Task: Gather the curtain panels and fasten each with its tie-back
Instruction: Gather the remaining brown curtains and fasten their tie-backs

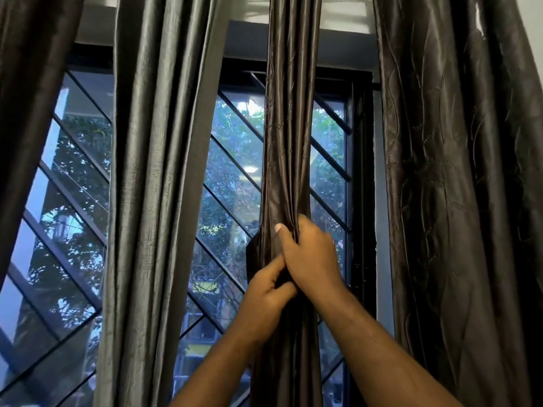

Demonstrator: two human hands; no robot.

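A dark brown patterned curtain panel (289, 142) hangs bunched into a narrow column in front of the window. My right hand (308, 254) grips the bunch from the right, thumb pointing up across its front. My left hand (264, 295) sits just below and to the left, its fingers pinching a dark tie-back band (252, 259) that wraps the gathered fabric at the left edge. How the band's ends lie is hidden behind my hands.
A grey satin panel (152, 201) hangs loose to the left, another dark panel (26, 98) at the far left. A wide brown patterned panel (458, 201) hangs on the right. Behind them is a window with a diagonal black grille (229, 160).
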